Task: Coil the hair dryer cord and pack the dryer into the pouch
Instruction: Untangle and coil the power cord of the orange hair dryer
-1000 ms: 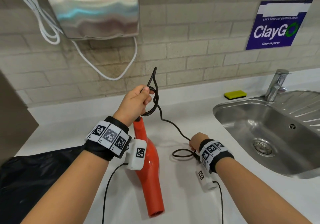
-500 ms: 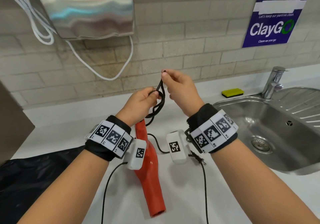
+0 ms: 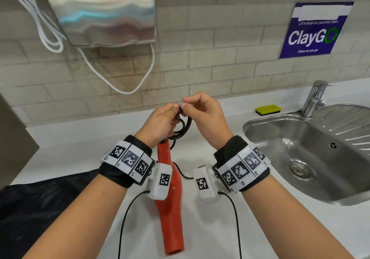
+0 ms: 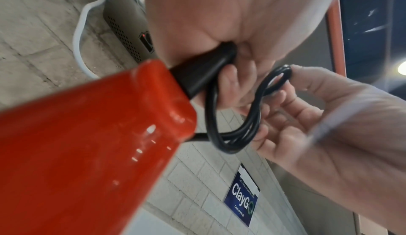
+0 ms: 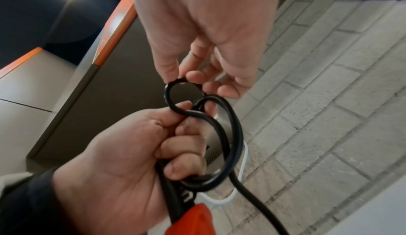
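Over the white table (image 3: 80, 154), the left hand (image 3: 160, 121) gripped the red dryer (image 3: 170, 198) and cord (image 5: 228, 134) loops; the right hand (image 3: 204, 114) pinched another. Cord apparently remained uncoiled below; the pouch (image 3: 40, 208) waited left.

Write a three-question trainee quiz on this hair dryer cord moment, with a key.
1. True or false: the right hand pinches a loop of the black cord.
2. Which hand grips the red hair dryer by its cord end? A) left hand B) right hand C) neither
3. Fill in: the yellow sponge lies on the counter beside the ____.

Key: 1 true; 2 A; 3 tap
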Motion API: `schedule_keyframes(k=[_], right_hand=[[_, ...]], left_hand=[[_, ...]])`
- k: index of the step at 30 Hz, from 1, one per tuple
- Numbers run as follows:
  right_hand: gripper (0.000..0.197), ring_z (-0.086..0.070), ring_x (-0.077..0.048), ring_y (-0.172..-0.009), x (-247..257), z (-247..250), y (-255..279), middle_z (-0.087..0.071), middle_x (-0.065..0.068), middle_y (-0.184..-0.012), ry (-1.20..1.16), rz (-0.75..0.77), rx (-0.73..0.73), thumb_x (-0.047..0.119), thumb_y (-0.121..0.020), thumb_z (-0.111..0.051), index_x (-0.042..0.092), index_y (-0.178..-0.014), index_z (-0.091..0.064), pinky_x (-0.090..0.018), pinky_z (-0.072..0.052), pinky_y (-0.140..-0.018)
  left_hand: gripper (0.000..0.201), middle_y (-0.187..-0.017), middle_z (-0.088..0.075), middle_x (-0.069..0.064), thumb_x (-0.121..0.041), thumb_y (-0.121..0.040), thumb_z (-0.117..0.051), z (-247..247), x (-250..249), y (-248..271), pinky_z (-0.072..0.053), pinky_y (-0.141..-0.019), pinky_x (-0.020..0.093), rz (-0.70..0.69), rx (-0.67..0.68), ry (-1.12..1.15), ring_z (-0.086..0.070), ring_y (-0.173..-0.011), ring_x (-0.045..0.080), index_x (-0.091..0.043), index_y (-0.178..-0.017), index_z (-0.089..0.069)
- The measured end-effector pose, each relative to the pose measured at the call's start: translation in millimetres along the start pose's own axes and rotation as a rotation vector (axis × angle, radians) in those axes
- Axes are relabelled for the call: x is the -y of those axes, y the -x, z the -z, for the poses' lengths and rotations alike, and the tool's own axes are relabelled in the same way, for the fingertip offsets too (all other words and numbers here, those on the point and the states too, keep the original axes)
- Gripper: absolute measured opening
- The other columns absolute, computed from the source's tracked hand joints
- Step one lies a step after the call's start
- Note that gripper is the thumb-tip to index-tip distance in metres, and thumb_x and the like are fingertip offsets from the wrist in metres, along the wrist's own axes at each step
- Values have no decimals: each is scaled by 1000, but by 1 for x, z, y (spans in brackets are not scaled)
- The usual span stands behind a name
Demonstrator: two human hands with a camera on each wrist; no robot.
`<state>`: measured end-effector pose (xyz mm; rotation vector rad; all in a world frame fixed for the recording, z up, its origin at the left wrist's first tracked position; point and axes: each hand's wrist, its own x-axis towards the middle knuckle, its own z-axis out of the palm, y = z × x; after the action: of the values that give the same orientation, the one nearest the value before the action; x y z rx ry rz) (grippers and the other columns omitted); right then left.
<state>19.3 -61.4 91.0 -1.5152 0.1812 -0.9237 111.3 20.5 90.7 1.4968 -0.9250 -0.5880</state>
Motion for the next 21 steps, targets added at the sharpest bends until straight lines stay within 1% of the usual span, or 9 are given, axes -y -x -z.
schedule_keyframes(k=[1,4,8,10,12,14,16,19,21], right_hand=[[17,-51,-23,-77,1,1,-2,-51,-1,-73,-19,-36,-8,8,-76,-65,18,-84,-55,-36,-46,-82],[25,-54,-22,-83,1,7,-6,-53,-1,-80,-54,-125,30,-6,-81,-61,16,-89,-51,-27,-47,-83],[28,-58,-18,-83,-3,12,0,-61,-8,-85,28,-66,112,-14,-76,-62,12,-82,-55,-22,-52,-76],[30,-57,-16,-78,-5,10,3,-60,-6,-82,48,-24,117,-15,-72,-65,13,-78,-56,-27,-54,-72],[32,-55,-20,-79,-6,8,3,-59,-2,-77,104,15,114,-12,-68,-70,16,-74,-56,-41,-52,-78],[33,-52,-22,-77,-5,5,2,-56,0,-73,152,28,92,-11,-67,-72,17,-70,-54,-41,-50,-77],[36,-51,-20,-76,-6,2,3,-52,0,-73,159,37,61,-10,-67,-72,18,-70,-49,-40,-50,-76],[35,-52,-16,-86,-14,2,5,-51,1,-91,210,24,65,2,-73,-71,20,-90,-46,-36,-49,-79],[32,-54,-17,-101,-22,8,3,-54,1,-107,274,-54,220,18,-82,-65,18,-109,-47,-32,-47,-88]], left_hand=[[42,-40,-31,-13,-21,-101,-27,0,0,0,-15,-38,17,-1,4,9,-19,-35,1,-19,-65,-50],[40,-42,-32,-13,-24,-102,-24,1,0,1,-16,-39,18,11,10,53,-20,-35,1,-17,-78,-55],[53,-48,-29,-11,-46,-98,-15,8,-2,1,-19,-39,18,43,49,56,-20,-36,1,-17,-87,-59],[56,-48,-29,-10,-56,-91,-21,8,-4,3,-20,-40,20,35,61,8,-21,-37,3,-19,-84,-62],[49,-48,-30,-7,-57,-86,-33,3,-8,6,-20,-40,20,14,44,-36,-23,-37,4,-27,-72,-68],[45,-44,-31,-9,-49,-91,-39,-1,-9,7,-22,-37,17,1,25,-50,-25,-35,3,-29,-61,-66],[42,-41,-31,-12,-43,-93,-41,-3,-9,6,-22,-35,16,7,10,-32,-25,-34,2,-23,-62,-60],[40,-39,-30,-12,-38,-94,-41,0,-5,5,-20,-35,16,5,20,-24,-23,-32,2,-14,-66,-54],[36,-41,-34,-11,-35,-94,-40,2,-4,6,-20,-37,16,-16,51,-34,-24,-33,1,-13,-70,-55]])
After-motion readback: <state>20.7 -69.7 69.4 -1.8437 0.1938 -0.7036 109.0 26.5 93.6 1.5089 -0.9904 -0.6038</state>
